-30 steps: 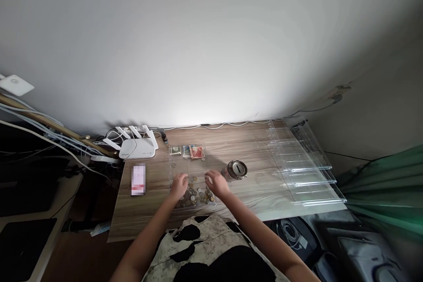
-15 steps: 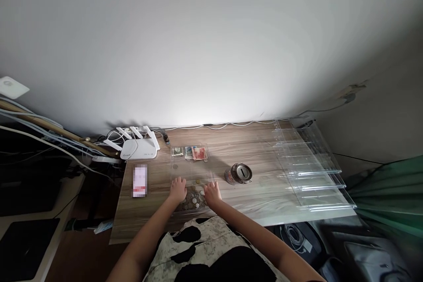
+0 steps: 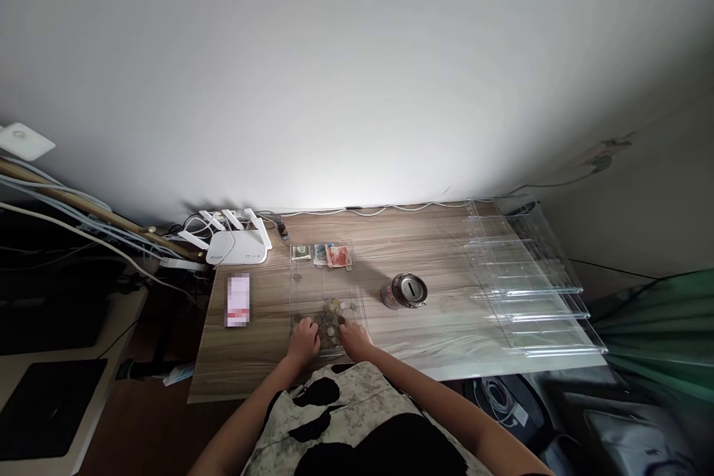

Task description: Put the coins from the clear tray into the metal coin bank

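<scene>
A clear plastic tray (image 3: 325, 285) lies on the wooden desk in front of me. Its near end holds a pile of mixed coins (image 3: 331, 331), silver and a few gold-coloured. My left hand (image 3: 304, 340) rests at the pile's left side, fingers loosely bent with their tips at the coins. On the right side, my right hand (image 3: 355, 340) reaches in with its fingers spread against the coins. Neither hand visibly lifts anything. Banknotes lie at the tray's far end: a green one (image 3: 301, 252), a bluish one (image 3: 320, 254) and a red one (image 3: 338, 256).
Right of the tray stands a round tin (image 3: 410, 290) with a slot in its lid. Several clear plastic trays (image 3: 524, 279) overlap at the desk's right end. A white router (image 3: 239, 246) and a blurred pink-and-white item (image 3: 238, 300) are at the left. Cables run along the wall.
Both hands have drawn nearer to me and lower over the pile. The coins now lie more spread out, reaching farther up the tray. The view has shifted slightly.
</scene>
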Tool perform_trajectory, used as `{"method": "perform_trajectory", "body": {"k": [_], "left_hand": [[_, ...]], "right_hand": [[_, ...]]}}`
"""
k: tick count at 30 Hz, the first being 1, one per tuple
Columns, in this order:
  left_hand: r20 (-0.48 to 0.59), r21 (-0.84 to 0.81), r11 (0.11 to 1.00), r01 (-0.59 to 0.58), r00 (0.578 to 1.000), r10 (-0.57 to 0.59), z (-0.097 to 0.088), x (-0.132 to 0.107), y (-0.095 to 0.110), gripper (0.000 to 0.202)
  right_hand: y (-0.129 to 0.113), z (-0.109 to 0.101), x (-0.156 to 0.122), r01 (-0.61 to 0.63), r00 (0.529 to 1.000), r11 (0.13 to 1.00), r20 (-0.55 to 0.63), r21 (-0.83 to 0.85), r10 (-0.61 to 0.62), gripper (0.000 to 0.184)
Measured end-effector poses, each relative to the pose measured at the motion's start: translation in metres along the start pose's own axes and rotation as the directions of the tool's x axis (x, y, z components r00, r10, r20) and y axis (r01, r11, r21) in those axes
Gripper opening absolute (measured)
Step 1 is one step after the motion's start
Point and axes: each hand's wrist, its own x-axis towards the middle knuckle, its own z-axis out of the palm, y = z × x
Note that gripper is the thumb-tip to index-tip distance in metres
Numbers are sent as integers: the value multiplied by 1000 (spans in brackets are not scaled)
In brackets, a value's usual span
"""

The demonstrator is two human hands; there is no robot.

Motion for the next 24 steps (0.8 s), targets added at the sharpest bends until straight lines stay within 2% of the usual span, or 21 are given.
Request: {"method": "perform_trajectory", "body": {"k": [2, 6, 8, 10, 18, 24], "left_hand": [[-52, -29, 999, 13, 999, -15, 5, -4, -1, 27], [-148, -95, 995, 40, 987, -54, 14, -6, 0, 39], [-147, -103, 992, 68, 986, -83, 16, -5, 1, 46], [-130, -95, 991, 91, 986, -103, 16, -2, 2, 51], [-69, -13, 994, 108, 992, -108, 3, 6, 7, 41], [-90, 22, 994, 107, 990, -104, 5, 13, 7, 31]], "right_hand": [[0, -1, -2, 0, 999, 998, -39, 66, 3, 29], [2, -3, 6, 148, 964, 983, -238, 105, -119, 49], [0, -2, 13, 204, 952, 973, -254, 113, -170, 60], [-5, 1, 20, 219, 952, 969, -241, 117, -186, 63], [-20, 13, 26, 167, 960, 981, -243, 101, -139, 33], [-15, 17, 24, 198, 960, 979, -212, 54, -182, 23]]}}
